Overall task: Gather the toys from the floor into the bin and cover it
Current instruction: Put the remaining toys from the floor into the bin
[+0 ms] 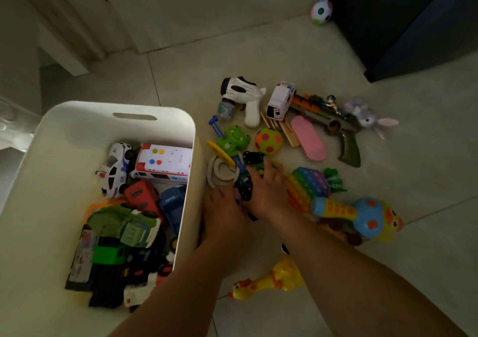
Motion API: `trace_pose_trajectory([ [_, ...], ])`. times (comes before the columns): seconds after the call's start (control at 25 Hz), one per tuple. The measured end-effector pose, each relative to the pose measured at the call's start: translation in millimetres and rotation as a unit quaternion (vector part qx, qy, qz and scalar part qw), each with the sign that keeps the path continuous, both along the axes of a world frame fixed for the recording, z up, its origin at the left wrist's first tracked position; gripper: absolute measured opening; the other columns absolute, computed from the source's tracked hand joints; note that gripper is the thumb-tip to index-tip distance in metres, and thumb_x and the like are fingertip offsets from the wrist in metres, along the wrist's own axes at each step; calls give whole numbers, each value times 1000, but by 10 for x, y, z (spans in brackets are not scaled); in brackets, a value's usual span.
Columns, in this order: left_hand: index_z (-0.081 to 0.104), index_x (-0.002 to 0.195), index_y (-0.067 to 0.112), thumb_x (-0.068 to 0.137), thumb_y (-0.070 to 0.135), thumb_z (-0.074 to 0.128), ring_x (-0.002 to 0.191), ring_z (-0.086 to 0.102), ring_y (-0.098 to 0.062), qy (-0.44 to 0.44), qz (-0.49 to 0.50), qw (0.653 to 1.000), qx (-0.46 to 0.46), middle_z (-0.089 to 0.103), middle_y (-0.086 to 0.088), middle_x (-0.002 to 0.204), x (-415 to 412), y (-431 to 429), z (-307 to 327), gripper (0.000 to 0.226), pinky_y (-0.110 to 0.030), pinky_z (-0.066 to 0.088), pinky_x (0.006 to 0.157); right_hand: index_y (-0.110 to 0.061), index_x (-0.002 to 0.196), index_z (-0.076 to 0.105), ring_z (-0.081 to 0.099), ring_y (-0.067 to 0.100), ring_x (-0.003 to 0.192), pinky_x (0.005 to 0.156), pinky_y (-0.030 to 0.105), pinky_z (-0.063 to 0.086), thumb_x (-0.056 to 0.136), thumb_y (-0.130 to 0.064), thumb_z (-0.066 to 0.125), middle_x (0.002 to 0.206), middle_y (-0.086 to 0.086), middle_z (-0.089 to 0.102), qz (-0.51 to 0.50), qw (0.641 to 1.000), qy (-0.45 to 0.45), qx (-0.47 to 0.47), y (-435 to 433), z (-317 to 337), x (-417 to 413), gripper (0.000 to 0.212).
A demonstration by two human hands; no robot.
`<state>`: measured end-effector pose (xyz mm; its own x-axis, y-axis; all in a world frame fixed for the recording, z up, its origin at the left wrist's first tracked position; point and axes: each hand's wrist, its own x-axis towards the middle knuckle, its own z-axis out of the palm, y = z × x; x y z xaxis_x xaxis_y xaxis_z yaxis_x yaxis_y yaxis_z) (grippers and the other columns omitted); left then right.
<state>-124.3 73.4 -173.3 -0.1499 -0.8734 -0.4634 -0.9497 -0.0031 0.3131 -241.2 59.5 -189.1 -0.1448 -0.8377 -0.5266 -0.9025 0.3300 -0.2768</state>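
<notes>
Both hands low on toy pile just right of bin (85, 114) — left hand (225, 207) and right hand (266, 186) flank dark blue toy (243, 184), touching it; firm grip or not, cannot tell. Best: scoop several, lift clear over rim. Floor count — balls two: spotted ball (268, 141), pale ball (321, 11) far off; guns two: white gun (241, 96), green gun (336, 126); ambulance (280, 100) one.

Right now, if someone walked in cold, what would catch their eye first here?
The big white bin at the left, already crowded with toy vehicles, stands out first. Right of it a bright scatter of toys covers the floor tiles, with the left hand and right hand reaching into its near edge beside the bin. A lone spotted ball sits far off by the dark cabinet at the top right.
</notes>
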Motion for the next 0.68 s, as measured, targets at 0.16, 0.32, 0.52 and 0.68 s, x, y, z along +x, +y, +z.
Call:
trace_pose_trajectory([
  [0.16,35,140,19,91,35,51,128,37,-28,-30,27,999,-8,43,-10,138,30,6,-175,53,-33,24,105,-29,145,27,3,44,143,116,52,21,74,-49,72,160,7,-11,-36,999,-14,-8,-33,-50,-68,86],
  [0.32,48,121,20,90,35,50,118,44,-25,-43,0,998,-40,52,-6,125,23,23,-276,34,-31,27,96,-30,140,35,8,42,141,115,49,24,72,-48,75,159,6,-8,-43,998,-29,-30,-11,-41,-122,81],
  [0.52,48,113,19,81,34,62,104,57,-25,39,35,997,54,59,-6,114,69,40,-201,37,-36,47,89,-30,129,45,21,34,136,109,40,35,63,-51,80,156,0,-1,-95,989,-100,-54,154,58,-222,78],
  [0.68,52,101,15,78,30,68,87,61,-21,225,142,960,89,63,-4,97,-35,41,249,32,-37,52,75,-23,126,45,40,24,123,94,30,41,64,-33,80,143,1,22,-228,947,-207,-90,130,457,-277,73],
])
